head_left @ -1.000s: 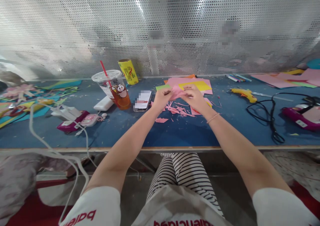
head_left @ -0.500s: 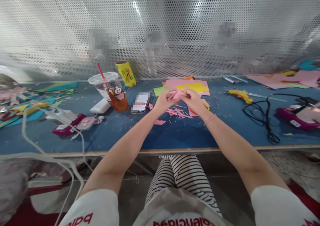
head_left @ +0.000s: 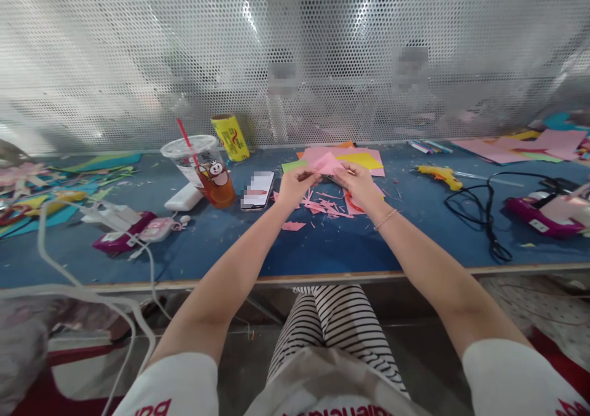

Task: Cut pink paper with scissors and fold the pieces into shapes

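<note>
A folded piece of pink paper (head_left: 328, 164) is held up between both hands above the blue table (head_left: 318, 256). My left hand (head_left: 296, 184) pinches its left edge, and my right hand (head_left: 360, 185) grips its right edge. Beneath the hands lie thin pink paper scraps (head_left: 325, 206) and a larger pink scrap (head_left: 294, 225). Behind them is a stack of coloured sheets, with yellow paper (head_left: 366, 160) on pink and a bit of green paper (head_left: 290, 166) at the left. Scissors appear partly hidden under my right hand.
Left of my hands are a phone (head_left: 258, 190), a plastic cup of amber drink (head_left: 220, 188), a yellow tube (head_left: 230, 138) and a purple power strip (head_left: 122, 235). To the right are a yellow glue gun (head_left: 439, 176), a black cable (head_left: 483, 216) and pink sheets (head_left: 495, 150). A perforated metal panel (head_left: 322, 66) stands behind.
My hands have moved slightly apart, and the pink paper between them is more spread and raised, showing a wider face. The table items stay in place; the view has shifted a little.
</note>
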Action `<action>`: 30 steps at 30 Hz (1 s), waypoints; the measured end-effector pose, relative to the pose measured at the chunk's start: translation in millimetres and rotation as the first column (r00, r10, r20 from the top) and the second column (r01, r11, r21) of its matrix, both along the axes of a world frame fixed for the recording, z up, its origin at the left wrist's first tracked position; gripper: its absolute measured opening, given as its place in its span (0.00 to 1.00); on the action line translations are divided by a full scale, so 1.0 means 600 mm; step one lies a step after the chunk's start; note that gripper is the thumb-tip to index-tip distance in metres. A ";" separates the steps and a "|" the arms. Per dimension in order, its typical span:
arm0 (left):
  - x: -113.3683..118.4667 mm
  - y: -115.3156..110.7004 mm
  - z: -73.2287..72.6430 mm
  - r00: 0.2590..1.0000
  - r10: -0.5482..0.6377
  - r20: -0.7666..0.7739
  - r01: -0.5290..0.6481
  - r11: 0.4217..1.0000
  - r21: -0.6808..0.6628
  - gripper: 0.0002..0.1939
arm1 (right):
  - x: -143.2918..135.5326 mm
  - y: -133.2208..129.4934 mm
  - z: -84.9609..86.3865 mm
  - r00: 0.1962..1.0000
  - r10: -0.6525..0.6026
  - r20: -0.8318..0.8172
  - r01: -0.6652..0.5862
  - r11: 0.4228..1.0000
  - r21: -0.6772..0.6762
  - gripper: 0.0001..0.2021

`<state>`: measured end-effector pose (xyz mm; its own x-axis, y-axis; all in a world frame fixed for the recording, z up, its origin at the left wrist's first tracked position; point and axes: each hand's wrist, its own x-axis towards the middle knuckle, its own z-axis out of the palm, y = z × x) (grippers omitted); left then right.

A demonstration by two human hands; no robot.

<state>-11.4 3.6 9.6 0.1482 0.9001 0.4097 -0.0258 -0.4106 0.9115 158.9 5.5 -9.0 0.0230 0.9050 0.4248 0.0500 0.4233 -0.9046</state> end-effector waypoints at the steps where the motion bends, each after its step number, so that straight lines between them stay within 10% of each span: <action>1: 0.000 0.001 0.001 1.000 0.007 0.016 -0.007 1.000 0.007 0.10 | 0.000 0.002 -0.001 0.999 -0.011 -0.039 0.012 1.000 0.008 0.17; 20: -0.008 -0.001 0.016 0.985 0.086 0.150 -0.105 0.987 0.125 0.09 | 0.008 -0.004 0.016 0.942 0.020 -0.336 -0.010 0.999 0.030 0.12; 30: -0.005 0.007 0.009 0.924 0.009 0.382 0.014 0.998 -0.059 0.10 | 0.000 -0.013 0.022 0.935 0.002 -0.355 -0.007 1.000 -0.012 0.11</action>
